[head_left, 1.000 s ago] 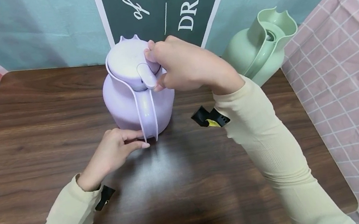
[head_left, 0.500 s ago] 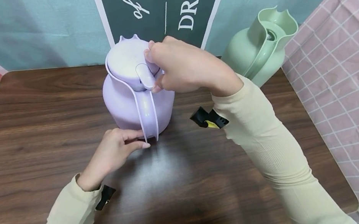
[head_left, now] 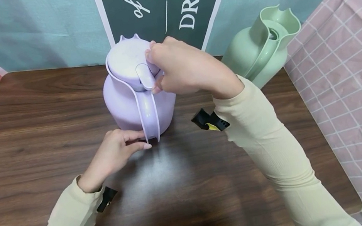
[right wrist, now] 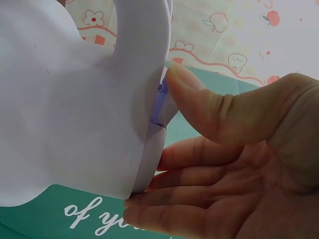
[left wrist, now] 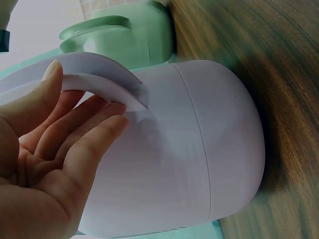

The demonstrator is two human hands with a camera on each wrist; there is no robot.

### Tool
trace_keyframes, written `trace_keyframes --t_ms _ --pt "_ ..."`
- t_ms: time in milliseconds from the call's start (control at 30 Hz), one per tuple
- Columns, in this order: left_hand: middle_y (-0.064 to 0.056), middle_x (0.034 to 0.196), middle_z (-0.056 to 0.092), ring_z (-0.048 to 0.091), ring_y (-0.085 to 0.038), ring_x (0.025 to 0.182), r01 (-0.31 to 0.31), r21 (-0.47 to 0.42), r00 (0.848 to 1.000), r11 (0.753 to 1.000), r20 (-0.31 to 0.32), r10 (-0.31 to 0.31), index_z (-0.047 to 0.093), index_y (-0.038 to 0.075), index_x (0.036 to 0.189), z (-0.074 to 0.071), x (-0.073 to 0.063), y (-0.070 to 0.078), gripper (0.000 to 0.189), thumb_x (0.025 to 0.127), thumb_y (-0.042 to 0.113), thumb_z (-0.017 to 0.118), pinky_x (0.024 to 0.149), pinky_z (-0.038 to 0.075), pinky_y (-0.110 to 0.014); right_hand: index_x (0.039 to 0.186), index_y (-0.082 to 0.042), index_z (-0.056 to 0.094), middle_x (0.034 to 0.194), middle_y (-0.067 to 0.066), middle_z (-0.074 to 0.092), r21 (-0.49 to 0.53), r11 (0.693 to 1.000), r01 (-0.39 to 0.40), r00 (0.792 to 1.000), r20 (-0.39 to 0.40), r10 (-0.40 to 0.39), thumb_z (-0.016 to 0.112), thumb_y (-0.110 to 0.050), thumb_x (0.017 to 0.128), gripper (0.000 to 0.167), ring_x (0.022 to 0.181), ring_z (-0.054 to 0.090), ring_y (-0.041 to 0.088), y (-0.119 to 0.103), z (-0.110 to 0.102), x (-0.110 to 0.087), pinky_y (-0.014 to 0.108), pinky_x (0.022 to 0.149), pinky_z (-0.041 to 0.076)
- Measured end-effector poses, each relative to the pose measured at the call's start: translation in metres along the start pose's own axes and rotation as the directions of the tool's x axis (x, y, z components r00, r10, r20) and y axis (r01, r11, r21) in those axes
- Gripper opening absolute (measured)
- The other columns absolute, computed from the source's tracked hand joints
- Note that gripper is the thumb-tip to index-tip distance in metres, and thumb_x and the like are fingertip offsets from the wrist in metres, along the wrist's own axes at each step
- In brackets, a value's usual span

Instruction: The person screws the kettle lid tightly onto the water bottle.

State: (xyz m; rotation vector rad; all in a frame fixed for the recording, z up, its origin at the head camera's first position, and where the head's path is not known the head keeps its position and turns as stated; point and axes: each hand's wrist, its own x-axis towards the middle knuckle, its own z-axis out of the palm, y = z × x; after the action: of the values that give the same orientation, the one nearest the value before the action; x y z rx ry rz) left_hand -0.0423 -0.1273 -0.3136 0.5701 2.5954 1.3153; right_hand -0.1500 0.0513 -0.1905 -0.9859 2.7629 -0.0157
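A lilac vacuum jug [head_left: 119, 102] stands upright on the wooden table, topped by a round lid [head_left: 125, 57] with a lever [head_left: 144, 75] near the handle [head_left: 147, 114]. My left hand [head_left: 111, 152] pinches the lower end of that handle. In the left wrist view, the left thumb [left wrist: 47, 89] lies over the handle and the other fingers reach under it. My right hand [head_left: 188, 65] grips the lid's right side. In the right wrist view, its thumb [right wrist: 192, 94] is by the lever and its fingers [right wrist: 184, 196] lie along the lid edge.
A light green jug [head_left: 245, 50] without a lid on top stands at the back right. Behind the lilac jug is a dark green board [head_left: 159, 14] with white lettering against a blue cloth. Pink tiled covering [head_left: 355, 83] borders the table's right edge.
The lid's lever has turned slightly to the left above the handle, and my right hand has shifted a little with it. My left hand stays on the handle.
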Motion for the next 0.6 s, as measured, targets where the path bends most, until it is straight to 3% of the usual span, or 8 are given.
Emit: trace_keyframes --t_ms 600 --pt "0.000 0.082 0.069 0.047 -0.008 0.061 -0.002 -0.002 1.000 1.000 0.002 0.002 0.073 0.007 0.094 -0.0013 0.0001 0.0007 0.016 0.078 0.010 0.071 0.056 0.040 -0.023 0.078 -0.015 0.060 0.079 -0.001 0.052 0.043 0.999 -0.034 0.999 -0.004 0.034 0.071 -0.025 0.077 0.015 0.084 0.045 0.020 -0.0100 -0.0068 -0.0043 0.028 0.067 0.040"
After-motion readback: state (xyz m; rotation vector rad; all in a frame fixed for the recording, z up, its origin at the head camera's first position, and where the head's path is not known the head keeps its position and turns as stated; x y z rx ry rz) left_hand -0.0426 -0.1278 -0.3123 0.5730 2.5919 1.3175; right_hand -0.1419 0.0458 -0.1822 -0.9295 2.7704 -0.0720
